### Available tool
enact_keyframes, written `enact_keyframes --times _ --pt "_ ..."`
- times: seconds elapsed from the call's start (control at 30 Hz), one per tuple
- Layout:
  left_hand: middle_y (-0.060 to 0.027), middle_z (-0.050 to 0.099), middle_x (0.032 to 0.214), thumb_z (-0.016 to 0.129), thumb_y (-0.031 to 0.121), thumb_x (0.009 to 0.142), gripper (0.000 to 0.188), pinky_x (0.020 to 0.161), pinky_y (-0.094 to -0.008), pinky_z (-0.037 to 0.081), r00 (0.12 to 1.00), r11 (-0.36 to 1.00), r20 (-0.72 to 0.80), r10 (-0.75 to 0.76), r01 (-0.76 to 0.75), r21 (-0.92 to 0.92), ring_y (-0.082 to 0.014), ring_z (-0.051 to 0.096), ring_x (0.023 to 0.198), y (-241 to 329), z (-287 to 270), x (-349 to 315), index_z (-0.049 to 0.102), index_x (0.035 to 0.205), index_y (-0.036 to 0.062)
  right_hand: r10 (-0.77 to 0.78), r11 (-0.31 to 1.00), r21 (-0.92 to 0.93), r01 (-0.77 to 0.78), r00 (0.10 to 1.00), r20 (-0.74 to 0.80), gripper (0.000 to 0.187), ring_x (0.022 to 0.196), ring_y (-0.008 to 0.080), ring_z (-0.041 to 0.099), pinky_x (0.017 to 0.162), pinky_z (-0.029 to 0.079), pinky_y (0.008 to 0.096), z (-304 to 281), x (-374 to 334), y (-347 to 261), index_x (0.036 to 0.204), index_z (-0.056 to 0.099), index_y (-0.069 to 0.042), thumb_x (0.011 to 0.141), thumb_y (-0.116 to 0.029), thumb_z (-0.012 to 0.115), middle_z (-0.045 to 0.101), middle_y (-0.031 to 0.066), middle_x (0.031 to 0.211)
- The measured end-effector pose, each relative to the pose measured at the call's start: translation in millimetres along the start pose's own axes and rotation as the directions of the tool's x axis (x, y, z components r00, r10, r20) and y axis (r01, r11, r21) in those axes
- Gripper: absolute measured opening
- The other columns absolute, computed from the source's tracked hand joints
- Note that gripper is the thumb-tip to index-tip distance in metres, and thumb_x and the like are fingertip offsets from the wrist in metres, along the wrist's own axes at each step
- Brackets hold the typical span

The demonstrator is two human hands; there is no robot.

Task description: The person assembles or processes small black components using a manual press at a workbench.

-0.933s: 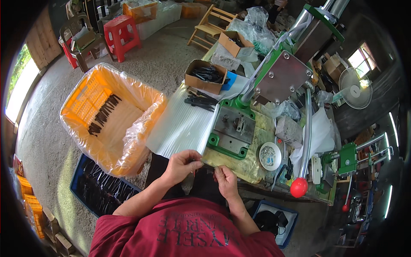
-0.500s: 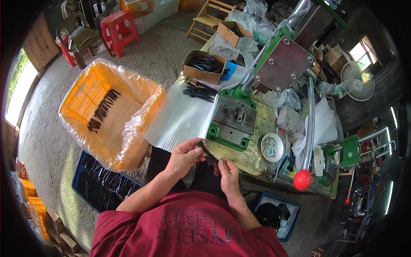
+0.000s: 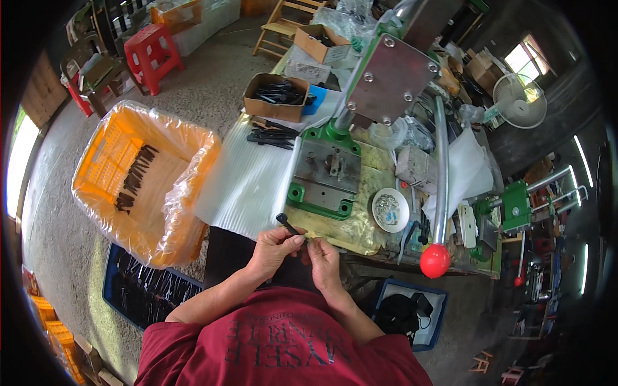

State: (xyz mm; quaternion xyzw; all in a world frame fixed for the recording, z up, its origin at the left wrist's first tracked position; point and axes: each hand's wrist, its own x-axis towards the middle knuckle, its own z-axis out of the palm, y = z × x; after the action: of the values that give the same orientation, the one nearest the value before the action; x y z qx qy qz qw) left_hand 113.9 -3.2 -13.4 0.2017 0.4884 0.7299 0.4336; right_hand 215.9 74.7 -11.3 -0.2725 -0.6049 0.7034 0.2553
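Observation:
My left hand pinches a slim black bar-like part between thumb and fingers, its thicker head pointing up and away. At the part's lower end, my right hand is closed, with its fingertips meeting those of the left; that end is hidden. Both hands are in front of my body, just short of the bench edge. Beyond them stands a green hand press with a metal fixture on its base. Several similar black parts lie on a white foam sheet left of the press.
A plastic-lined orange crate at the left holds a row of black parts. A blue bin of parts is below it. A cardboard box, a white dish of small pieces and the press lever's red ball are around the bench.
The black part has slid or turned so that its head now stands out above my left fingers, and my hands are closer together. The view has shifted, moving the bench leftward.

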Motion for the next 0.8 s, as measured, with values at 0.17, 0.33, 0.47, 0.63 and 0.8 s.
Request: enact_keyframes --times 0.17,0.33,0.47,0.63,0.8 --pt "-0.0009 0.057 0.072 0.057 0.009 0.078 0.015 0.053 -0.0185 0.041 1.000 0.996 0.004 0.007 -0.007 0.094 -0.0059 0.048 0.058 -2 7 2 0.059 0.090 0.0003 -0.021 0.996 -0.082 0.020 1.000 -0.007 0.027 0.055 0.0053 0.042 0.050 0.034 0.0189 -8 -3 5 0.076 0.051 -0.003 0.087 -0.027 0.044 0.048 -0.0010 0.061" --pt "-0.0007 0.057 0.071 0.057 0.010 0.079 0.013 0.052 -0.0179 0.041 0.999 0.995 0.032 -0.020 0.017 0.098 -0.0059 0.048 0.058 -5 9 5 0.059 0.087 0.0004 -0.046 0.990 -0.138 0.043 0.999 -0.022 0.028 0.055 0.0055 0.041 0.049 0.033 0.0196 -11 -6 -1 0.074 0.051 -0.002 0.087 -0.026 0.045 0.047 -0.0011 0.060" --pt "-0.0011 0.057 0.075 0.053 0.010 0.082 0.012 0.056 -0.0198 0.043 0.997 0.997 0.073 -0.017 0.012 0.076 -0.0074 0.051 0.066 -6 8 5 0.057 0.088 0.0013 -0.083 0.970 -0.228 0.080 0.997 -0.005 0.023 0.057 0.0063 0.044 0.051 0.036 0.0198 -22 -6 6 0.080 0.053 -0.001 0.086 -0.022 0.046 0.049 0.0003 0.062" --pt "-0.0044 0.056 0.079 0.051 0.015 0.083 0.014 0.060 -0.0233 0.048 0.999 0.998 0.054 -0.009 0.006 0.056 -0.0114 0.055 0.070 -1 9 4 0.054 0.087 0.0025 -0.311 0.813 -0.532 0.235 0.949 -0.057 0.011 0.061 0.0077 0.048 0.056 0.040 0.0203 -48 0 -2 0.086 0.055 -0.001 0.083 -0.010 0.050 0.053 0.0023 0.069" --pt "-0.0070 0.056 0.085 0.048 0.014 0.085 0.013 0.062 -0.0243 0.049 0.997 0.997 0.052 -0.056 0.053 0.048 -0.0134 0.056 0.076 -5 3 2 0.051 0.090 0.0028 -0.342 0.760 -0.643 0.097 0.900 -0.269 0.011 0.068 0.0074 0.045 0.062 0.038 0.0202 -110 15 -9 0.087 0.054 -0.001 0.083 -0.010 0.050 0.052 0.0011 0.075"
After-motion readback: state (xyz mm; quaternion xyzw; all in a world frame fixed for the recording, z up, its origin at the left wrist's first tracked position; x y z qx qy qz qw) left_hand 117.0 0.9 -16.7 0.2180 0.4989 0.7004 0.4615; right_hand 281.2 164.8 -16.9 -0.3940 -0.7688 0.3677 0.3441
